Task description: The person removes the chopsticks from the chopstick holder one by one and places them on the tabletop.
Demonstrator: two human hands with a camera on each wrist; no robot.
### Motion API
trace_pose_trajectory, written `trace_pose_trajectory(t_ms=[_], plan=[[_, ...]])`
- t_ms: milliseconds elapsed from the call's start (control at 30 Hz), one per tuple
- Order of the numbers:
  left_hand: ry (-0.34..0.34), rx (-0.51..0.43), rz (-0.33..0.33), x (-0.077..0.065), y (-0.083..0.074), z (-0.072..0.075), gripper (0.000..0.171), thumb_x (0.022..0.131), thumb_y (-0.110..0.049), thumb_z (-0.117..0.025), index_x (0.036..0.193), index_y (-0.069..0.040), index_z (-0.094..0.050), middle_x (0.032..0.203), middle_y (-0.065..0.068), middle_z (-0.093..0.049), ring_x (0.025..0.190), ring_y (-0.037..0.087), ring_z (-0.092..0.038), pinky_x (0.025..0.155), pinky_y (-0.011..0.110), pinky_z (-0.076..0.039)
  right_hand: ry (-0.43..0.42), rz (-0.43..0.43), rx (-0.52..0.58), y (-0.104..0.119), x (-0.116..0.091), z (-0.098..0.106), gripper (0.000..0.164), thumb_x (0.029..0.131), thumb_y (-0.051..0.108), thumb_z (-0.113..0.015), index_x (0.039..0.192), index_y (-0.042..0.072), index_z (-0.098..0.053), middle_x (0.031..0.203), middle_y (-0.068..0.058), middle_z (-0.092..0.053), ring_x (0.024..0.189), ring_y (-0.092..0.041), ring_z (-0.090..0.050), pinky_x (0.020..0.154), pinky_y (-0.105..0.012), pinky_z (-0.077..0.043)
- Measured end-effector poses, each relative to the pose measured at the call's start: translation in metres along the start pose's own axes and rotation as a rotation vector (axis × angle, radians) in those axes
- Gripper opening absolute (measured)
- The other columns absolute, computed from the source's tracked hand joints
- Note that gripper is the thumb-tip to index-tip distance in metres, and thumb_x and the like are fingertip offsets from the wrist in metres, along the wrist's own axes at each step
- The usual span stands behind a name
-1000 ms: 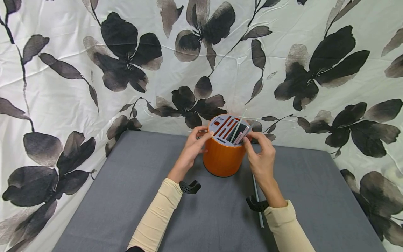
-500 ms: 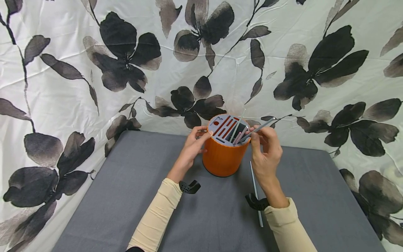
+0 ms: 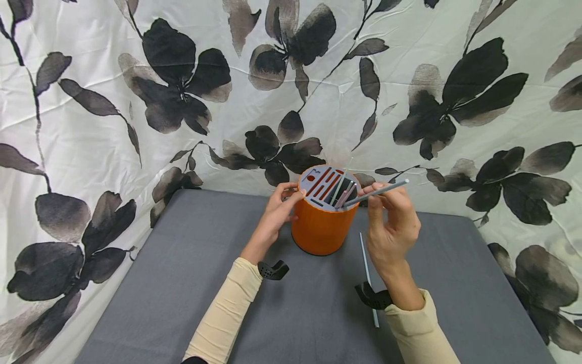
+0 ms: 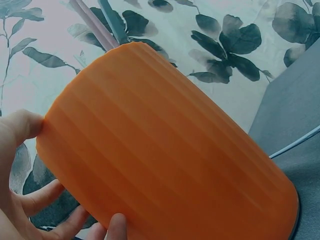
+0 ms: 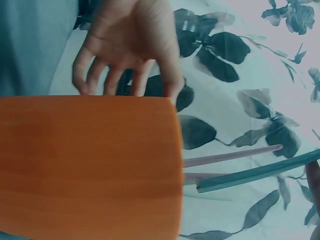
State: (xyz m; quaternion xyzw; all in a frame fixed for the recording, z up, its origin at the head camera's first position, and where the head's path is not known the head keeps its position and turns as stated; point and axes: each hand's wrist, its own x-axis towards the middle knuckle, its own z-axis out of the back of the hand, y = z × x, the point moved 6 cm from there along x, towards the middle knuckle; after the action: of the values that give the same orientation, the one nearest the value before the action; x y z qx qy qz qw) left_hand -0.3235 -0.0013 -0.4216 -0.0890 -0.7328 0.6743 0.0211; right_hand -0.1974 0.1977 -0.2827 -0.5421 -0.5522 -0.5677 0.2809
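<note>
An orange round knife holder [image 3: 323,230] with a grey slotted top stands on the table. My left hand [image 3: 278,211] grips its left side, the thumb at the rim and the fingers lower down the wall. Right of the holder, my right hand [image 3: 394,227] pinches a grey-blue straw [image 3: 379,192], which slants up to the right. In the right wrist view this straw [image 5: 250,172] has its lower end just outside the holder's top. Pinkish straws [image 3: 346,196] and a thin pale green one [image 3: 338,188] stick out of the open compartment. My right palm is partly hidden.
Another pale blue straw [image 3: 367,268] lies on the grey tabletop [image 3: 195,263], partly under my right wrist's black camera mount [image 3: 373,296]. Behind the table hangs a white cloth [image 3: 254,108] with dark flowers.
My right hand has moved up and to the right, drawing the grey-blue straw from the compartment so that it now leans far right. The left hand and the holder have barely moved.
</note>
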Motion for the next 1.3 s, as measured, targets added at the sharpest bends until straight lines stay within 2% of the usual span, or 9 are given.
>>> trace_pose_trajectory(t_ms=[267, 467, 600, 700, 1067, 1167, 1300], plan=[[0.007, -0.007, -0.015, -0.001, 0.000, -0.001, 0.049, 0.098, -0.043, -0.071, 0.140, -0.023, -0.055, 0.141, 0.008, -0.055, 0.125, 0.022, -0.058, 0.079, 0.039, -0.057, -0.032, 0.002, -0.007, 0.011, 0.003, 0.007, 0.034, 0.096, 0.009, -0.074, 0.101, -0.022, -0.060, 0.090, -0.015, -0.071, 0.086, -0.011, -0.072, 0.081, -0.022, -0.060], [0.013, -0.008, -0.024, -0.001, 0.001, 0.000, 0.048, 0.099, -0.041, -0.070, 0.141, -0.023, -0.055, 0.140, 0.009, -0.055, 0.124, 0.022, -0.058, 0.077, 0.036, -0.056, -0.011, -0.063, -0.048, 0.003, -0.003, 0.020, 0.026, 0.095, 0.000, -0.073, 0.102, -0.023, -0.063, 0.096, -0.012, -0.074, 0.080, -0.010, -0.070, 0.075, -0.019, -0.057], [0.014, -0.005, -0.024, -0.001, 0.001, 0.000, 0.049, 0.099, -0.042, -0.070, 0.141, -0.023, -0.055, 0.140, 0.008, -0.055, 0.125, 0.022, -0.058, 0.077, 0.037, -0.056, 0.047, -0.162, -0.127, -0.009, -0.010, 0.035, 0.016, 0.094, -0.010, -0.069, 0.106, -0.021, -0.066, 0.094, -0.006, -0.073, 0.074, -0.008, -0.068, 0.071, -0.017, -0.055], [0.010, -0.003, -0.019, 0.000, 0.002, 0.000, 0.049, 0.098, -0.044, -0.071, 0.140, -0.024, -0.055, 0.140, 0.008, -0.055, 0.125, 0.022, -0.058, 0.078, 0.038, -0.057, 0.107, -0.240, -0.198, -0.016, -0.016, 0.047, 0.018, 0.093, -0.016, -0.066, 0.111, -0.017, -0.069, 0.092, -0.001, -0.072, 0.071, -0.006, -0.065, 0.067, -0.015, -0.052], [0.005, 0.000, -0.011, -0.002, 0.000, 0.000, 0.052, 0.097, -0.046, -0.072, 0.141, -0.025, -0.054, 0.143, 0.008, -0.052, 0.126, 0.023, -0.056, 0.085, 0.045, -0.057, 0.213, -0.534, -0.439, -0.041, -0.051, 0.087, 0.022, 0.098, -0.002, -0.069, 0.118, 0.000, -0.076, 0.089, 0.016, -0.071, 0.067, 0.000, -0.064, 0.061, -0.011, -0.052], [0.008, -0.009, -0.014, -0.002, 0.001, 0.000, 0.051, 0.098, -0.045, -0.072, 0.141, -0.025, -0.054, 0.142, 0.007, -0.053, 0.125, 0.022, -0.056, 0.086, 0.047, -0.056, 0.238, -0.613, -0.509, -0.047, -0.062, 0.098, 0.022, 0.099, 0.003, -0.070, 0.119, 0.005, -0.077, 0.088, 0.014, -0.071, 0.066, 0.000, -0.065, 0.059, -0.012, -0.053], [0.006, -0.011, -0.016, -0.002, 0.002, 0.000, 0.051, 0.097, -0.046, -0.072, 0.141, -0.025, -0.055, 0.142, 0.007, -0.053, 0.124, 0.022, -0.057, 0.085, 0.047, -0.056, 0.268, -0.688, -0.591, -0.056, -0.077, 0.112, 0.022, 0.099, 0.008, -0.071, 0.120, 0.009, -0.077, 0.088, 0.003, -0.073, 0.064, 0.000, -0.064, 0.058, -0.013, -0.053]])
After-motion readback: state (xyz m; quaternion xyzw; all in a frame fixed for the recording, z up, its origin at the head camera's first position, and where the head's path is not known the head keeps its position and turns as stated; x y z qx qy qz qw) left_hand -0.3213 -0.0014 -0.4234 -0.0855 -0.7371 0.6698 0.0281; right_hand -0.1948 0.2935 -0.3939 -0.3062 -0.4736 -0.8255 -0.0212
